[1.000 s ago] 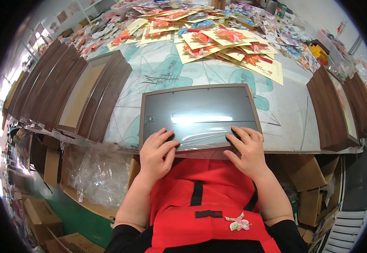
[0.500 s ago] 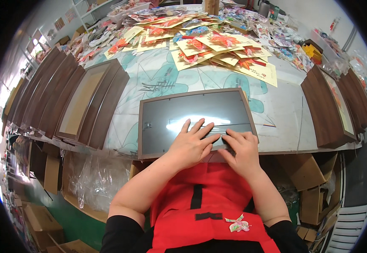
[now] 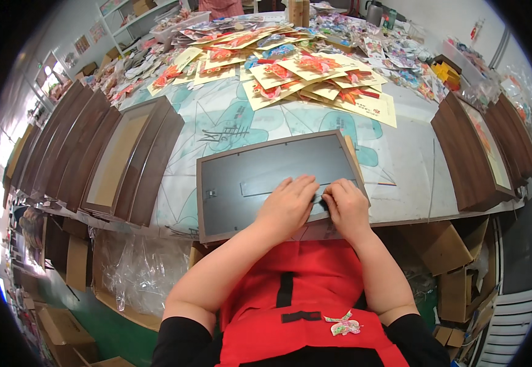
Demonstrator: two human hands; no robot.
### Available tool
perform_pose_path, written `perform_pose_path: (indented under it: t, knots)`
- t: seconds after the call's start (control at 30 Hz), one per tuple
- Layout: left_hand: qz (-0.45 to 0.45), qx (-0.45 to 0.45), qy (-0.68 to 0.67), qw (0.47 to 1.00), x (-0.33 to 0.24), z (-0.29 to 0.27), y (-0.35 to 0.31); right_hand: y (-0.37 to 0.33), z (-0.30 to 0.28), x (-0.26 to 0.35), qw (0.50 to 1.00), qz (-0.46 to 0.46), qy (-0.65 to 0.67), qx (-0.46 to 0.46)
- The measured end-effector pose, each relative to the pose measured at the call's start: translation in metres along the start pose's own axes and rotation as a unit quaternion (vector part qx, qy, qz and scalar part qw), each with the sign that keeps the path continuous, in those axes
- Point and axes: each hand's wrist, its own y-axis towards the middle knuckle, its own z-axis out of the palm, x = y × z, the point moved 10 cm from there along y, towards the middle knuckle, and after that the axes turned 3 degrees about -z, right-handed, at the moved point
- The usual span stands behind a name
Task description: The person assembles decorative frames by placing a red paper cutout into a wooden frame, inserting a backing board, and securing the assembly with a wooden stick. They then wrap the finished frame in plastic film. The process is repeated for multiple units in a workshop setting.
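A brown picture frame [image 3: 202,194] lies face down at the table's near edge, its dark grey back panel [image 3: 241,174] uppermost. Small metal tabs show along the panel's border, and a hanger sits by its left side. My left hand [image 3: 287,207] rests on the panel right of centre, fingers extended and close together. Beside it, my right hand [image 3: 348,207] has its fingers curled and thumb pinched in at the panel's lower right. Whatever lies between those fingertips is too small to make out.
Upright brown frames stand in rows at the left [image 3: 147,156] and right [image 3: 468,156]. Cream cards with red-orange figures [image 3: 315,70] are heaped farther back, among many small packets. Cardboard boxes [image 3: 437,244] and a carton of clear plastic bags [image 3: 140,269] sit below the table edge.
My left fingers, spread before, have come together. My right fingers have curled into a pinch. The frame has turned slightly anticlockwise, and the bright glare on its panel is gone.
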Motion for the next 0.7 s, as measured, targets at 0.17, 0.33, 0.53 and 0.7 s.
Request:
perform_pose_path:
  t: [0.17, 0.33, 0.53, 0.7]
  knots:
    - [0.03, -0.017, 0.022, 0.999, -0.001, 0.019, 0.008, -0.004, -0.02, -0.012, 0.998, 0.02, -0.004, -0.067]
    - [-0.018, -0.008, 0.007, 1.0, 0.002, 0.02, 0.01, -0.017, -0.028, -0.049, 0.992, 0.086, -0.019, -0.087]
    - [0.018, -0.025, 0.057, 0.998, -0.002, 0.018, 0.016, -0.012, -0.031, -0.075, 0.981, 0.162, 0.077, -0.077]
    - [0.089, 0.001, 0.145, 0.985, -0.014, 0.039, 0.055, -0.019, -0.025, -0.05, 0.992, 0.094, 0.024, -0.078]
